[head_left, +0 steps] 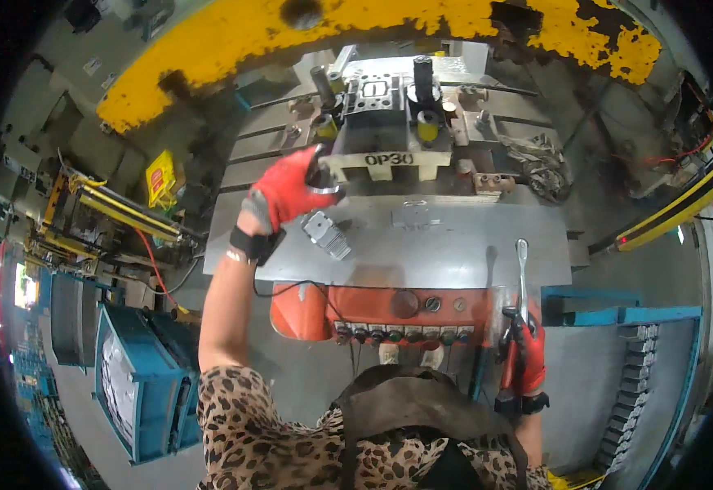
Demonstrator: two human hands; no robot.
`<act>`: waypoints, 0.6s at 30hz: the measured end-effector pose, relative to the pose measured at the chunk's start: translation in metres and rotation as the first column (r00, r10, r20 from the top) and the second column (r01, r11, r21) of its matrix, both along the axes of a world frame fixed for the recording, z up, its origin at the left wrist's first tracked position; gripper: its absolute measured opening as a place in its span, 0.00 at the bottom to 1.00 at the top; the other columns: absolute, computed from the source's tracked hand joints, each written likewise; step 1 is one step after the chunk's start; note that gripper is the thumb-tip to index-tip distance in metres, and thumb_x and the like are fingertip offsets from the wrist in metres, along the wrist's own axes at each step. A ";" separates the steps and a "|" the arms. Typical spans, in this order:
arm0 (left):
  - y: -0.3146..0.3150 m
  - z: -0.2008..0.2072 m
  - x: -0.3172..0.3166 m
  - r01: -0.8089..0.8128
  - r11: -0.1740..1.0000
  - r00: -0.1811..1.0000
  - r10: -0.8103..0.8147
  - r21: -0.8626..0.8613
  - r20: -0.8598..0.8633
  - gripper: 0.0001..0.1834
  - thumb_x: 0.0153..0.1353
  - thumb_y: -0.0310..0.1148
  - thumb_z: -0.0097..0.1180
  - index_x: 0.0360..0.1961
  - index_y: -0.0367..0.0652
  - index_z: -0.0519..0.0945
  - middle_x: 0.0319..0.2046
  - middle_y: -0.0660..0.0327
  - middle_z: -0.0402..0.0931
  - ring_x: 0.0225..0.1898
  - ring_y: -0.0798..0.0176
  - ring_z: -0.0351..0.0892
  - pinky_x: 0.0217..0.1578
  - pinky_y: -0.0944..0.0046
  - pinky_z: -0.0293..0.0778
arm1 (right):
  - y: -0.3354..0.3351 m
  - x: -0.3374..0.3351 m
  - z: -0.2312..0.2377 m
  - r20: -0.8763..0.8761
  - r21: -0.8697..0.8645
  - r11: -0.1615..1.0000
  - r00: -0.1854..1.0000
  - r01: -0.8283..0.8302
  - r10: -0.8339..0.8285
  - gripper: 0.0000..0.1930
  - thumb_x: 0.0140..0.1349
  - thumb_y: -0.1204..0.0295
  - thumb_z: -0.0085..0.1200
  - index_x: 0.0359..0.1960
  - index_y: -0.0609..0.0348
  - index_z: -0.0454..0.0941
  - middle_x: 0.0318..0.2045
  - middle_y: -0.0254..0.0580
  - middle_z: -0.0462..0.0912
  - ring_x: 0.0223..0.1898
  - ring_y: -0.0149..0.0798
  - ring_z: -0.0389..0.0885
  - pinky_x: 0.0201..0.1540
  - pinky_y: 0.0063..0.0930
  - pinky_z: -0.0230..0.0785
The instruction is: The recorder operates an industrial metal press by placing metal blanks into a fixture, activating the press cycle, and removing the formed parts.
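Observation:
My left hand (295,184), in a red glove with dark fingertips, reaches to the front left corner of the press die (377,124). Its thumb and fingers are apart in a C shape, and I make out nothing held between them. Below it, a small stamped metal part (327,234) lies on the grey press bed (470,245). At the right of the control panel, my right hand (531,359), also red-gloved, closes round a long silver bar with a rounded end (523,269). A red handle (509,365) shows beside the palm; whether it belongs to the bar I cannot tell.
An orange control panel (299,314) with several buttons stands before me. Above the die hangs the worn yellow press beam (422,18). Crumpled plastic (540,163) lies at the bed's right. Blue bins stand at left (115,314) and right (617,317). Yellow-black guards (670,211) flank the bed.

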State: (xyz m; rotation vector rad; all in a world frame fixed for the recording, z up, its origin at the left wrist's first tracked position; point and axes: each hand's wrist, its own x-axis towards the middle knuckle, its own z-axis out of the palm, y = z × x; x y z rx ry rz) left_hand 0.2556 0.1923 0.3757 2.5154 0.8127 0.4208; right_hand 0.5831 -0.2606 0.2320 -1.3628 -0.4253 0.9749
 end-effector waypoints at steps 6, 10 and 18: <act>-0.030 -0.067 -0.053 -0.197 0.958 0.915 0.256 0.207 -0.313 0.62 0.54 0.64 0.77 0.79 0.33 0.68 0.60 0.40 0.83 0.62 0.37 0.83 0.64 0.45 0.79 | 0.016 -0.020 -0.009 -0.122 0.010 0.991 0.984 -0.131 0.131 0.23 0.83 0.65 0.58 0.73 0.63 0.76 0.44 0.34 0.87 0.42 0.30 0.84 0.47 0.28 0.79; -0.032 -0.086 -0.048 -0.207 0.957 0.850 0.279 0.204 -0.447 0.62 0.56 0.69 0.74 0.79 0.35 0.68 0.62 0.41 0.81 0.65 0.39 0.82 0.66 0.46 0.77 | 0.018 -0.027 -0.020 -0.024 -0.024 0.980 0.980 -0.196 0.196 0.23 0.81 0.68 0.60 0.72 0.64 0.77 0.50 0.38 0.89 0.48 0.33 0.86 0.53 0.31 0.81; -0.052 -0.077 -0.048 -0.306 0.948 0.804 0.305 0.084 -0.511 0.59 0.59 0.64 0.76 0.83 0.41 0.66 0.72 0.42 0.75 0.72 0.36 0.76 0.73 0.45 0.73 | 0.030 -0.053 0.020 -0.049 -0.047 0.975 0.975 -0.217 0.215 0.19 0.81 0.66 0.60 0.67 0.63 0.82 0.49 0.36 0.88 0.47 0.30 0.86 0.50 0.30 0.81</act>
